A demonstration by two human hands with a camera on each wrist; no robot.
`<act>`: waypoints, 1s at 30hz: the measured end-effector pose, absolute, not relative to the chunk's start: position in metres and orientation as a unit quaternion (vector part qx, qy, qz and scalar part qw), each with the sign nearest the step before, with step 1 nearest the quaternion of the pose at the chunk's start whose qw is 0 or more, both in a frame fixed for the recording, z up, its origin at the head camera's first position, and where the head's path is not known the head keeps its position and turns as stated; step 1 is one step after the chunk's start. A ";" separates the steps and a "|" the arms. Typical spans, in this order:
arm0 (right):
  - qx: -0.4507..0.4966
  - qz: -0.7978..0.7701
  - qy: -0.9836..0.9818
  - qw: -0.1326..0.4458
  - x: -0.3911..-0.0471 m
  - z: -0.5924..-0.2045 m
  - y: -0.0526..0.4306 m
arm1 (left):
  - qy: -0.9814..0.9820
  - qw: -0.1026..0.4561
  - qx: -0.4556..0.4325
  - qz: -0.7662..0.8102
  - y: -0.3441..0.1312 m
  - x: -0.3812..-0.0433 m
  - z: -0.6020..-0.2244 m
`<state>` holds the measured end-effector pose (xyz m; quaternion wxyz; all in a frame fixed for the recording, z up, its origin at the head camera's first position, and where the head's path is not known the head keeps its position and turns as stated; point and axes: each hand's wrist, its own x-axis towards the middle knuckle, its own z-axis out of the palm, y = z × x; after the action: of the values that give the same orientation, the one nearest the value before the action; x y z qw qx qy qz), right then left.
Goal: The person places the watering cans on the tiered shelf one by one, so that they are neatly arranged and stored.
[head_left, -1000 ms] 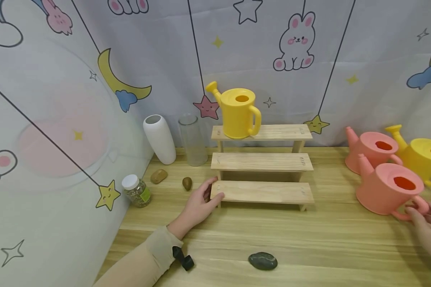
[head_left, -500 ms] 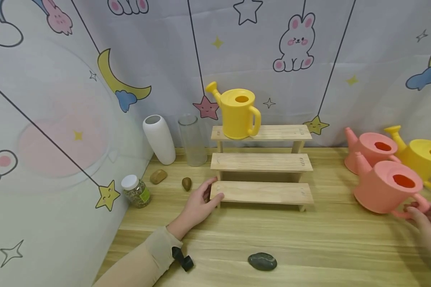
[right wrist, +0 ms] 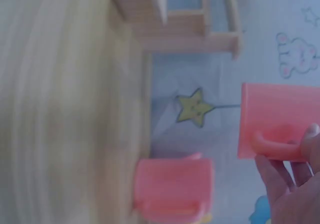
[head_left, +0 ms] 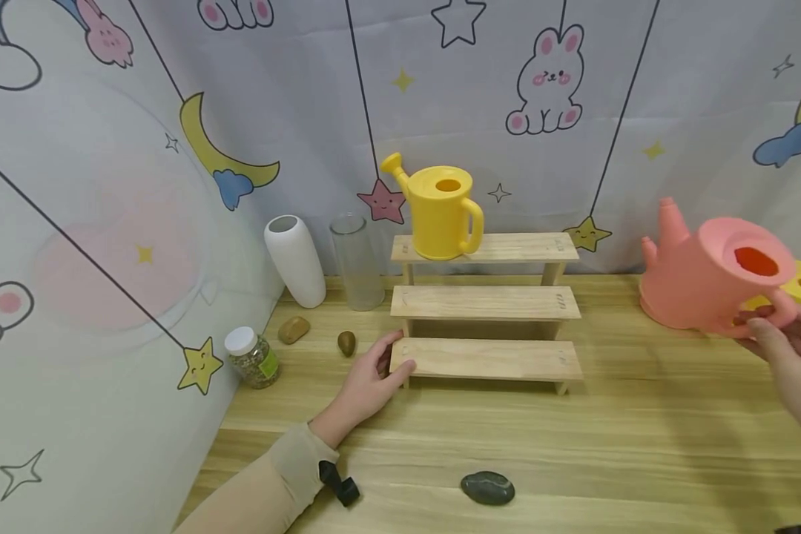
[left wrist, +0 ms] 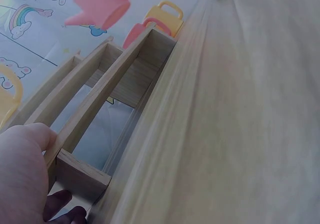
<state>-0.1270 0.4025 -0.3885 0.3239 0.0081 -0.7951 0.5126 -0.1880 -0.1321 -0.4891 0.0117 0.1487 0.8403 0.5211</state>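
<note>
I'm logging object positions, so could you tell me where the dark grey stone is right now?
In the head view, the dark grey stone lies on the wooden table near its front edge, in front of the stepped wooden shelf and right of the left sleeve.

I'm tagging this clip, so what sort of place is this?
Probably a staged tabletop set, perhaps a child's play corner: a cartoon bunny-and-star curtain hangs behind a wooden table with a small stepped shelf and toy watering cans.

cartoon curtain (head_left: 641, 89), wood table (head_left: 607, 445)

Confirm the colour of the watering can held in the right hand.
Pink plastic watering can with a darker opening; clearest in the head view.
</note>
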 end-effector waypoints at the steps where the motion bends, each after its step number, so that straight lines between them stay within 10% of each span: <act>1: 0.016 0.503 -0.803 0.320 -0.129 -0.383 0.398 | 0.841 0.013 0.149 0.520 -0.132 -0.188 -0.489; 30: 0.028 0.447 -0.869 0.211 -0.217 -0.317 0.283 | 0.839 0.003 0.154 0.522 -0.132 -0.190 -0.492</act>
<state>-0.2172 0.2829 -0.3167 0.2114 0.0279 -0.8688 0.4468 -0.1896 -0.1318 -0.4921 0.0033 0.1544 0.8386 0.5224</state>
